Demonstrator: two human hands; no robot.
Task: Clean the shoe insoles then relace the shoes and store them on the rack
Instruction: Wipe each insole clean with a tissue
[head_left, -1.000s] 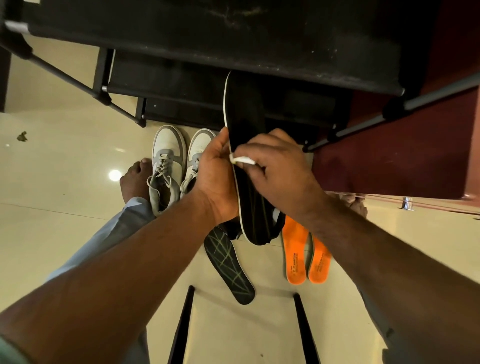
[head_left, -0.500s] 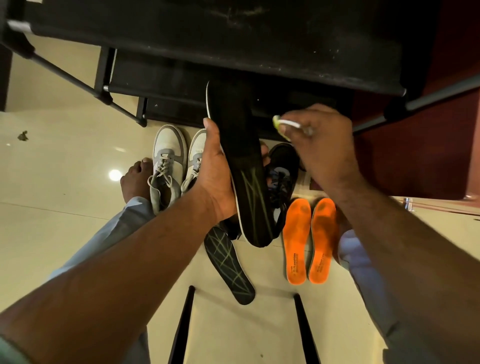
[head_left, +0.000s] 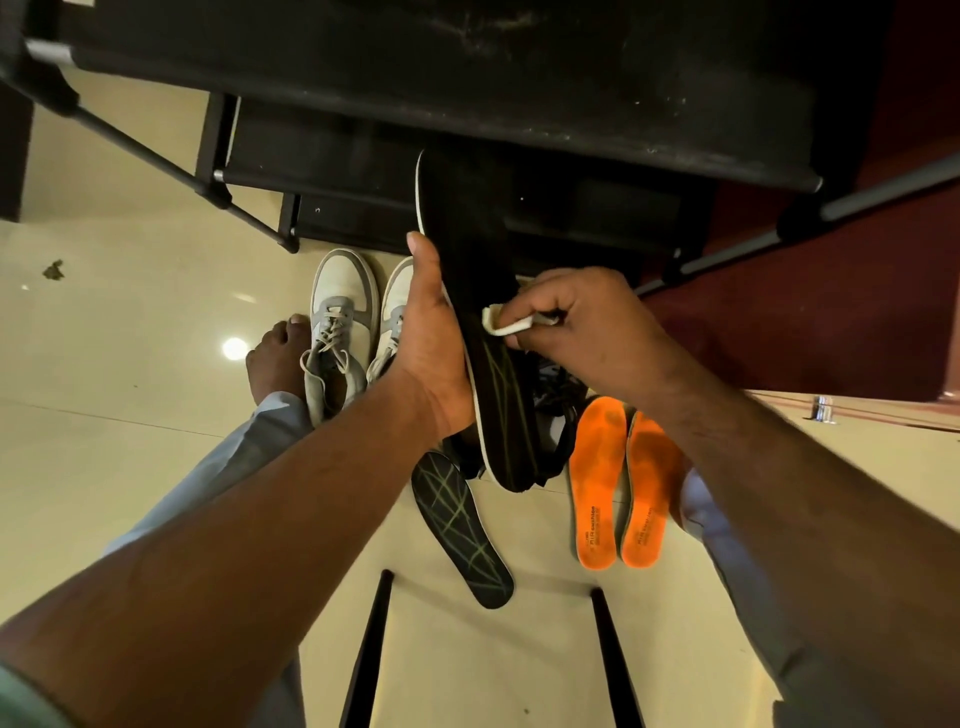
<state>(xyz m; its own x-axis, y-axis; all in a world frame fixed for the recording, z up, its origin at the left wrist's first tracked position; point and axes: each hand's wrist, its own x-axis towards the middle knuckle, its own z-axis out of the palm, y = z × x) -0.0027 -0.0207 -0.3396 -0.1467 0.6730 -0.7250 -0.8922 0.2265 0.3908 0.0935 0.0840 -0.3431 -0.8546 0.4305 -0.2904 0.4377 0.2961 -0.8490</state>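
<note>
My left hand (head_left: 434, 343) grips a long black insole (head_left: 475, 270) with a white edge and green lines, held upright in front of the black shoe rack (head_left: 467, 67). My right hand (head_left: 582, 327) pinches a small white wipe (head_left: 501, 323) and presses it against the insole's middle. A second black insole (head_left: 460, 530) with green lines lies on the floor below. Two orange insoles (head_left: 618, 483) lie side by side to its right. A pair of white and grey laced sneakers (head_left: 343, 322) stands left of my left hand. Black shoes (head_left: 556, 395) sit behind the held insole, mostly hidden.
The floor is glossy cream tile (head_left: 130, 322). My bare foot (head_left: 278, 358) rests beside the sneakers. Two black bars (head_left: 363, 654) run along the floor in front. A dark red wall (head_left: 831, 291) stands at the right. A bit of debris (head_left: 53, 270) lies far left.
My right hand lifted the wipe up off the insole toward the rack, then came back down onto the insole's middle. The left hand tilted the insole slightly.
</note>
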